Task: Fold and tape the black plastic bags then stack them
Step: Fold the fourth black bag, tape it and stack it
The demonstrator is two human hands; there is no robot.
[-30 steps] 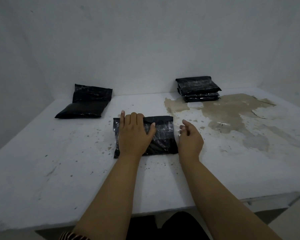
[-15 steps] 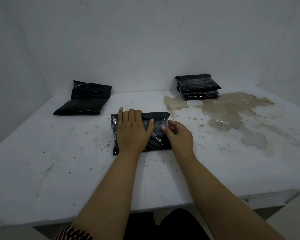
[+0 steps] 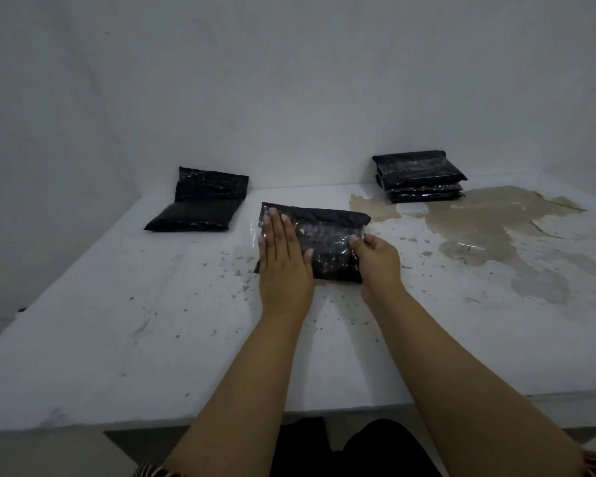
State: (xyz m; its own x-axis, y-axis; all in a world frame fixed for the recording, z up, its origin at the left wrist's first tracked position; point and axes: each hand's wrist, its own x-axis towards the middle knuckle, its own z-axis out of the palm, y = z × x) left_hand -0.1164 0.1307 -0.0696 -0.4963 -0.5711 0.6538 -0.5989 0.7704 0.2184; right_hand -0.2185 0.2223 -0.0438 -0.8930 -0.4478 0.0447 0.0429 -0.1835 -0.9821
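Note:
A folded black plastic bag [image 3: 327, 232] with shiny clear tape across its top lies in the middle of the white table [image 3: 152, 339]. My left hand [image 3: 283, 259] presses flat on the bag's left half, fingers straight. My right hand [image 3: 375, 259] grips the bag's right edge, thumb on top and fingers curled round the side. A stack of folded, taped black bags [image 3: 418, 175] stands at the back right by the wall. One unfolded black bag [image 3: 200, 204] lies at the back left, its far end leaning up against the wall.
A large brown patch of peeled paint [image 3: 479, 232] covers the table's right side. White walls close the table at the back and left. The table's front edge [image 3: 289, 416] runs just above my knees.
My right hand moved from smoothing the tape on top of the bag out to its right edge and took hold of it. The camera view shifted, and my left hand stayed pressed on the bag.

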